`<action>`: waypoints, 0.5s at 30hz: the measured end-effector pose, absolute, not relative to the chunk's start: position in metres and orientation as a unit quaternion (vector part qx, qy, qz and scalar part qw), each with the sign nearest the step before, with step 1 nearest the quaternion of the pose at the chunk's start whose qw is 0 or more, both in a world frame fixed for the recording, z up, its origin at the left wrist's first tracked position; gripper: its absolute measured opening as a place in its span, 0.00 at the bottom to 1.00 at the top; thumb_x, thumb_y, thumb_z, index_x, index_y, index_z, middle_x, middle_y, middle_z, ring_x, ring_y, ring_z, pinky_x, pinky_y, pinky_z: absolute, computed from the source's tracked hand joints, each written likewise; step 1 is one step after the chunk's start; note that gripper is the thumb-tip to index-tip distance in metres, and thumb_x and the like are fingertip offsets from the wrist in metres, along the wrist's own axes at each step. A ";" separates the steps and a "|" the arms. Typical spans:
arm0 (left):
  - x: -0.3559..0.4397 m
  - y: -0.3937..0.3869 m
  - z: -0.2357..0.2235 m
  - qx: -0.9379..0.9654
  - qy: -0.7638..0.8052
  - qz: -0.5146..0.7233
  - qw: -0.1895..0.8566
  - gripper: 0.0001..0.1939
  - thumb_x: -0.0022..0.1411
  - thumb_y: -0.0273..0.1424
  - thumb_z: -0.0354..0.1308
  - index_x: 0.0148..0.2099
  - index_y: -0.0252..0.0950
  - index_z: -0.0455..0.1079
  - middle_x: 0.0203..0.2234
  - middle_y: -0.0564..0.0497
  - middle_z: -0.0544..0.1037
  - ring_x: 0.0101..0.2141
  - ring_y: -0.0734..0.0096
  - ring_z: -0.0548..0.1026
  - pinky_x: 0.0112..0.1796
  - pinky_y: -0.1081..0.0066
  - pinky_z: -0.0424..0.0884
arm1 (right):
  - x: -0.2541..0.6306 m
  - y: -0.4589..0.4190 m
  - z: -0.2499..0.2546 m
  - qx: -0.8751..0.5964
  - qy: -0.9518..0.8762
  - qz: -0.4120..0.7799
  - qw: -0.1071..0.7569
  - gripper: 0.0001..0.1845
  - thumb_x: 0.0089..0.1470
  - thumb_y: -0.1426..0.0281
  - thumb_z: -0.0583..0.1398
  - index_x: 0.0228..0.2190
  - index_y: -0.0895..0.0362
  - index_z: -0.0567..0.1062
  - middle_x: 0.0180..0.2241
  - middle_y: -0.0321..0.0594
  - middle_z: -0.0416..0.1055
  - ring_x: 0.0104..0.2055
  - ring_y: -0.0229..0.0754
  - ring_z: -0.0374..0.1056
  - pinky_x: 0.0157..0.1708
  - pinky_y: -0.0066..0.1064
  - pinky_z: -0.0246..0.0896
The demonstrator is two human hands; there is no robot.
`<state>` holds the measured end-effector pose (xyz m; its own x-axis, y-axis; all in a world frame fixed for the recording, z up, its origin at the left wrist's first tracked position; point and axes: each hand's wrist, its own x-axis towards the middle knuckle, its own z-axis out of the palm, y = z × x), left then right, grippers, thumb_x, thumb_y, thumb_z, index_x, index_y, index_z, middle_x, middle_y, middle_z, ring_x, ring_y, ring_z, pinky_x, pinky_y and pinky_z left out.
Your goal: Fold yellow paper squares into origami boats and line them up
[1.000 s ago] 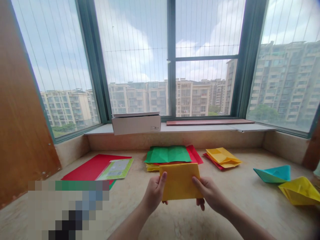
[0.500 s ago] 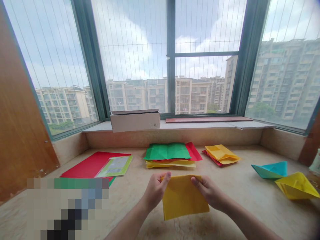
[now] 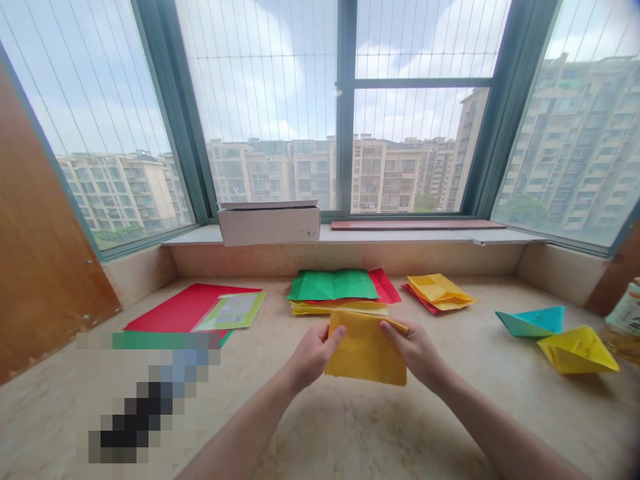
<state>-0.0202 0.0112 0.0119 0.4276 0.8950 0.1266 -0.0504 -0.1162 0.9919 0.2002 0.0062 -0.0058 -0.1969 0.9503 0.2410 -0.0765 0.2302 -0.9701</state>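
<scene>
Between my two hands a folded yellow sheet of paper (image 3: 367, 350) is held up above the counter. My left hand (image 3: 316, 352) pinches its left edge, thumb on the near face. My right hand (image 3: 413, 347) grips the upper right corner, also with the thumb in front. The fingers behind the paper are hidden. Just beyond the sheet lies a stack of creased paper with a green sheet (image 3: 335, 285) on top and red and yellow ones under it.
A folded orange-yellow paper (image 3: 440, 291) lies at the back right. Blue (image 3: 533, 321) and yellow paper boats (image 3: 577, 350) stand further right, near a jar (image 3: 625, 313). Red sheets (image 3: 175, 308) and a clear packet (image 3: 233, 311) lie left. A white box (image 3: 270, 225) sits on the sill.
My hands have raised the yellow paper a little and its lower edge has tilted away, so it looks shorter. The camera view has tipped slightly downward.
</scene>
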 end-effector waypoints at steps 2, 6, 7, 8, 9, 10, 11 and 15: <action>-0.019 0.011 0.010 0.628 0.358 0.402 0.562 0.28 0.60 0.54 0.55 0.38 0.31 0.72 0.20 0.50 0.75 0.18 0.71 0.72 0.19 0.74 0.67 | 0.201 0.007 -0.007 -0.385 -0.578 0.502 0.515 0.24 0.55 0.50 0.61 0.38 0.58 0.81 0.31 0.42 0.78 0.31 0.47 0.74 0.30 0.33 0.68; -0.018 0.009 0.010 0.633 0.368 0.405 0.548 0.29 0.62 0.54 0.52 0.37 0.29 0.71 0.18 0.48 0.76 0.16 0.69 0.73 0.15 0.75 0.65 | 0.198 0.006 -0.009 -0.386 -0.557 0.496 0.543 0.25 0.54 0.49 0.61 0.37 0.57 0.81 0.31 0.42 0.79 0.31 0.49 0.74 0.29 0.34 0.69; -0.017 0.008 0.010 0.629 0.367 0.408 0.550 0.29 0.62 0.54 0.51 0.37 0.29 0.71 0.18 0.47 0.76 0.16 0.68 0.74 0.15 0.75 0.65 | 0.198 0.007 -0.010 -0.386 -0.552 0.490 0.554 0.24 0.54 0.49 0.62 0.37 0.57 0.80 0.32 0.42 0.79 0.32 0.49 0.75 0.30 0.34 0.69; -0.017 0.007 0.011 0.627 0.365 0.405 0.557 0.29 0.62 0.54 0.51 0.36 0.29 0.71 0.19 0.47 0.77 0.16 0.68 0.75 0.15 0.75 0.65 | 0.198 0.007 -0.011 -0.391 -0.545 0.480 0.566 0.23 0.54 0.49 0.62 0.36 0.57 0.80 0.31 0.42 0.79 0.32 0.49 0.75 0.29 0.33 0.69; -0.017 0.007 0.010 0.627 0.362 0.395 0.566 0.29 0.62 0.55 0.51 0.35 0.29 0.71 0.19 0.46 0.77 0.16 0.68 0.75 0.15 0.76 0.65 | 0.198 0.007 -0.011 -0.398 -0.536 0.469 0.578 0.23 0.54 0.49 0.62 0.35 0.57 0.80 0.30 0.42 0.79 0.31 0.49 0.75 0.27 0.33 0.68; -0.018 0.007 0.010 0.629 0.360 0.379 0.575 0.30 0.62 0.55 0.50 0.34 0.30 0.71 0.20 0.46 0.77 0.16 0.68 0.75 0.15 0.76 0.64 | 0.199 0.008 -0.011 -0.405 -0.527 0.461 0.588 0.23 0.54 0.49 0.62 0.34 0.57 0.80 0.30 0.42 0.79 0.30 0.49 0.75 0.26 0.32 0.68; -0.018 0.008 0.008 0.634 0.358 0.358 0.584 0.31 0.62 0.56 0.50 0.32 0.30 0.71 0.19 0.46 0.77 0.16 0.69 0.75 0.14 0.76 0.63 | 0.200 0.009 -0.012 -0.410 -0.517 0.458 0.595 0.23 0.53 0.49 0.62 0.34 0.57 0.80 0.29 0.42 0.79 0.29 0.49 0.75 0.25 0.32 0.68; -0.020 0.013 -0.001 0.675 0.375 0.344 0.535 0.37 0.61 0.60 0.45 0.18 0.32 0.66 0.08 0.48 0.68 0.11 0.74 0.68 0.13 0.78 0.56 | 0.205 0.012 -0.010 -0.406 -0.498 0.485 0.593 0.26 0.53 0.46 0.61 0.35 0.57 0.80 0.31 0.44 0.80 0.31 0.51 0.76 0.25 0.34 0.69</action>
